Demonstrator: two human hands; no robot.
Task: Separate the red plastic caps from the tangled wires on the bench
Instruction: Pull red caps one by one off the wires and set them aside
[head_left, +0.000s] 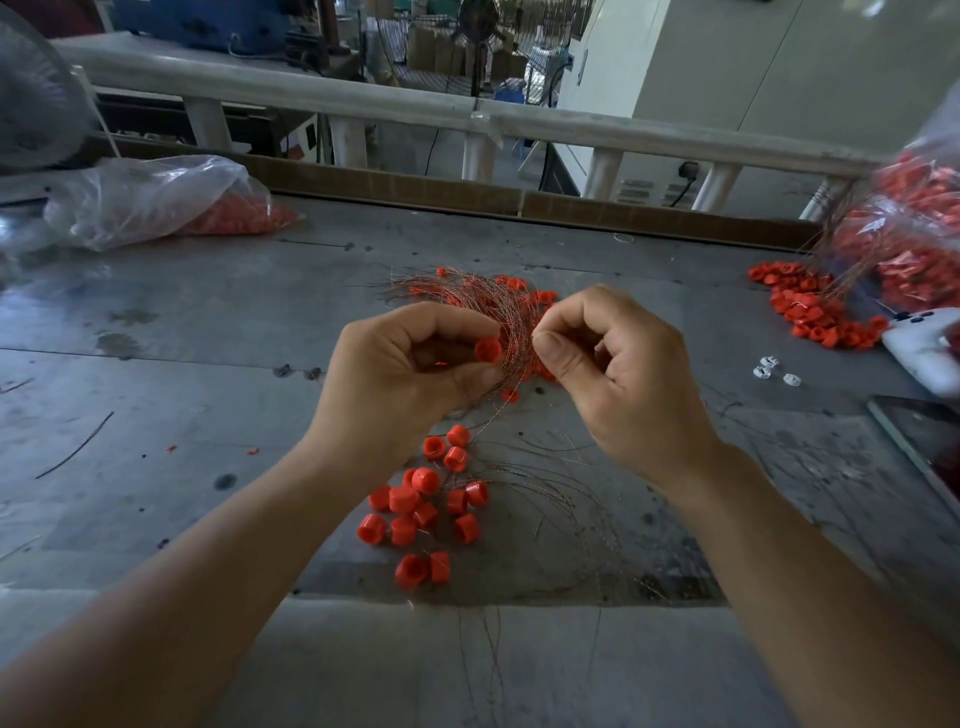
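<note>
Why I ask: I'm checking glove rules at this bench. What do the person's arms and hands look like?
Both are bare. The left hand and the right hand wear no gloves, rings or tape that show here. The nails in sight are short and unpainted. The left forearm and right forearm are uncovered to the picture's edge: no sleeve, watch or wristband in view.

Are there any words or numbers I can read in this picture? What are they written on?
No text here can be read.
Boxes at the back: any print is too blurred to read.
Phone: no writing shows.
Left bag: no print shows.
Caps: plain red, no marks show.
</note>
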